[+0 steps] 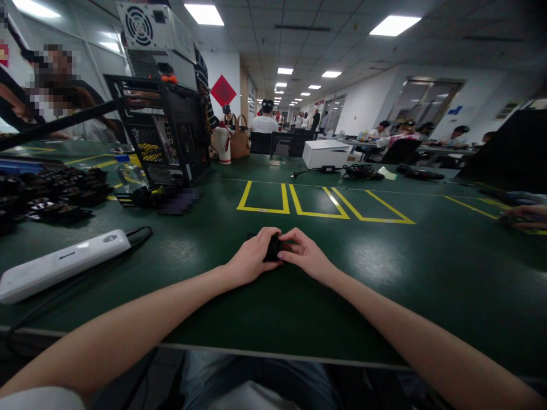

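Between my two hands, low over the green table (273, 307), is a small black object (272, 249); its kind cannot be made out. My left hand (253, 256) is wrapped around it from the left, the thumb along its near side. From the right, the bent fingers and thumb of my right hand (305, 254) touch its end. Much of the object is hidden behind the left fingers. Beyond the hands, yellow tape outlines (318, 215) mark the tabletop.
At left lie a white power bank-like device (64, 265) with a black cable and a pile of black parts (55, 191). A computer case (171, 131) and a bottle (128, 173) stand behind. Farther back are a white box (325, 154) and coiled cables (363, 172). Another person's hand (527, 216) is at right.
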The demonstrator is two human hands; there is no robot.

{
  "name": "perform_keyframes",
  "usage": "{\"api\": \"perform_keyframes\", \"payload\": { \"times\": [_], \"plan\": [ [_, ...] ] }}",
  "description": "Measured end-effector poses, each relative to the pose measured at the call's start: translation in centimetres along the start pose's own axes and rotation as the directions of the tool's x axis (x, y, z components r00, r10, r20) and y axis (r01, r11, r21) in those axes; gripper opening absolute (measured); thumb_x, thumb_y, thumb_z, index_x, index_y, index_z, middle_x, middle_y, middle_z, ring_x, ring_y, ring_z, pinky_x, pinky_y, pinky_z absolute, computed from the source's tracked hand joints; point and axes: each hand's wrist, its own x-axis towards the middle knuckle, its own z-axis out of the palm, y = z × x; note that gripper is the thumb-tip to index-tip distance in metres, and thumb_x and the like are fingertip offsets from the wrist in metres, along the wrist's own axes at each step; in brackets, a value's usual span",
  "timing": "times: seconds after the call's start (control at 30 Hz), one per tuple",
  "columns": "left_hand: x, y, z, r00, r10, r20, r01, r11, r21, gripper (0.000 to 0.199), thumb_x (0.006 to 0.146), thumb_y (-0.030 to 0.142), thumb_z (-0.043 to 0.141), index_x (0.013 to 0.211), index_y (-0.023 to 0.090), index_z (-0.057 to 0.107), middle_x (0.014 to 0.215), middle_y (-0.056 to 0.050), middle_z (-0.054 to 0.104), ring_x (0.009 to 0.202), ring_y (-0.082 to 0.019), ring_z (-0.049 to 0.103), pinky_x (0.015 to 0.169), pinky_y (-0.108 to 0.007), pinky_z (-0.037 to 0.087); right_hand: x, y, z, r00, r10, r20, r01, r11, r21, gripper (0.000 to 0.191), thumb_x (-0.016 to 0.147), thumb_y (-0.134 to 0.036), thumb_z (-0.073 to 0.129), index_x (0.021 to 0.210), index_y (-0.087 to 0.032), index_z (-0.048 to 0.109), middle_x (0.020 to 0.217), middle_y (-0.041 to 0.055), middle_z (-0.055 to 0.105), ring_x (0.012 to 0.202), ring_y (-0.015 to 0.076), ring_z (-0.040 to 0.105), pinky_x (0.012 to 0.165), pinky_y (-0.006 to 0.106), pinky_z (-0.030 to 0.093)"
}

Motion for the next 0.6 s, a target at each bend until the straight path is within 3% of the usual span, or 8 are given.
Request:
{"api": "perform_keyframes", "payload": {
  "times": [0.23, 0.43, 0.6],
  "plan": [
    [0.06, -0.07, 0.10, 1.000, 0.010, -0.014, -0.009, 1.000, 0.005, 0.056, 0.067, 0.028, 0.061, 0.113, 0.023, 0.030, 0.110, -0.005, 0.043, 0.093, -0.019, 0.050, 0.078, -0.036, 0.045, 0.06, -0.04, 0.34, 0.996, -0.035, -0.084, 0.025, 0.992, -0.121, 0.017, 0.072, -0.028, 0.056, 0.087, -0.021, 0.050, 0.088, -0.0003, 0.053, 0.080, 0.0132, 0.057, 0.070, 0.030, 0.048],
    [0.04, -0.17, 0.20, 1.000, 0.014, -0.011, -0.014, 1.000, 0.005, 0.056, 0.067, 0.028, 0.061, 0.113, 0.022, 0.029, 0.109, -0.005, 0.043, 0.094, -0.019, 0.050, 0.078, -0.036, 0.045, -0.08, -0.36, 0.24, 0.999, -0.007, -0.050, 0.001, 0.993, -0.120, 0.023, 0.073, -0.026, 0.055, 0.095, -0.022, 0.048, 0.099, 0.0016, 0.052, 0.096, 0.0168, 0.054, 0.083, 0.035, 0.045],
    [-0.04, -0.14, 0.10, 1.000, 0.009, 0.002, -0.009, 1.000, 0.010, 0.055, 0.068, 0.027, 0.060, 0.114, 0.022, 0.029, 0.112, -0.005, 0.042, 0.094, -0.019, 0.050, 0.079, -0.036, 0.044, -0.15, 0.10, 0.01, 0.999, -0.034, -0.014, 0.033, 0.996, -0.081, 0.028, 0.068, -0.023, 0.061, 0.093, -0.023, 0.048, 0.101, 0.0008, 0.049, 0.099, 0.0177, 0.052, 0.082, 0.036, 0.047]
  ]
}}
